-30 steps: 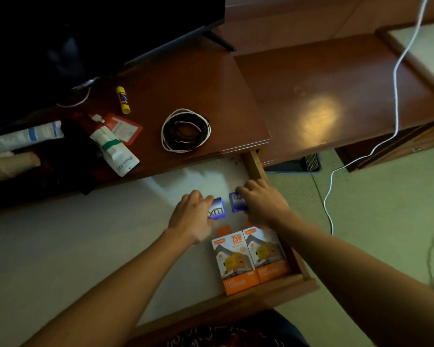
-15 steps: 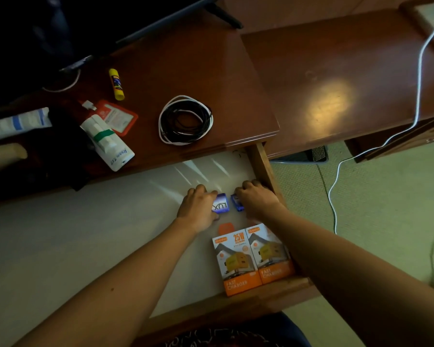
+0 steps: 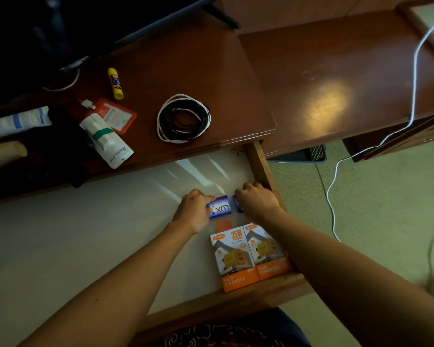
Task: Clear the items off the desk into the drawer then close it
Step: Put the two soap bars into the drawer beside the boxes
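Observation:
The drawer (image 3: 262,169) is pulled open and has a white lining. Inside it, my left hand (image 3: 193,210) grips a blue LUX soap packet (image 3: 221,209) lying flat. Beside it, my right hand (image 3: 257,202) holds a second blue packet (image 3: 237,205), mostly hidden under my fingers, close to the drawer's right wall. Two orange and white charger boxes (image 3: 248,256) lie side by side at the drawer's front right. On the desk (image 3: 186,66) remain a coil of black and white cable (image 3: 183,118), a yellow glue stick (image 3: 115,83), a white tube (image 3: 108,141) and a red pouch (image 3: 115,116).
A dark screen (image 3: 60,28) stands at the back left of the desk. Another white tube (image 3: 18,122) and a dark object lie at the left. A lower wooden top (image 3: 336,83) adjoins on the right, with a white cable (image 3: 411,116) trailing to the carpet.
Both hands have slid the blue packets slightly further back in the drawer and lowered them flat. The view has tilted a little downward.

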`<act>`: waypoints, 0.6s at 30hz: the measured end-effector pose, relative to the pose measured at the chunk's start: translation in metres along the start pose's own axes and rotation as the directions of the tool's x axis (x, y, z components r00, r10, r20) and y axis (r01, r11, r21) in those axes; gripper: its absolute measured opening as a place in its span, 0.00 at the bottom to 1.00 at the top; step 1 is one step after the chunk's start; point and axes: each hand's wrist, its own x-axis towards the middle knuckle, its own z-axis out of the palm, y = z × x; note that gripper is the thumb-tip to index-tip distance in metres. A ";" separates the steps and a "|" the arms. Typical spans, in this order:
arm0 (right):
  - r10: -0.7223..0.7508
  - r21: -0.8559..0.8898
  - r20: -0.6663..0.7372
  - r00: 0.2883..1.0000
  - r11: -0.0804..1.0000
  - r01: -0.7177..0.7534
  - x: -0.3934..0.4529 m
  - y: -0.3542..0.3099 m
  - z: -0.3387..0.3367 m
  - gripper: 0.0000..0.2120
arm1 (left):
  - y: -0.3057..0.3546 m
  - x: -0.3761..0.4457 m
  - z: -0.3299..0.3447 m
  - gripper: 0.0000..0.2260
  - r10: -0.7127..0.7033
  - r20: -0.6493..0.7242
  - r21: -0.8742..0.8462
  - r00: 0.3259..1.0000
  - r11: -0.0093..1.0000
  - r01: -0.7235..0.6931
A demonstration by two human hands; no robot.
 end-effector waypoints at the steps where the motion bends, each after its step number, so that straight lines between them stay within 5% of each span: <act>1: 0.001 0.006 -0.001 1.000 1.000 -0.001 -0.001 0.000 0.001 0.16 | 0.001 -0.001 0.002 0.20 -0.001 0.000 -0.005 1.000 1.000 0.001; 18: -0.007 0.026 0.013 1.000 1.000 0.007 -0.006 0.001 0.005 0.16 | 0.014 -0.003 0.016 0.21 0.019 -0.010 0.003 1.000 1.000 -0.019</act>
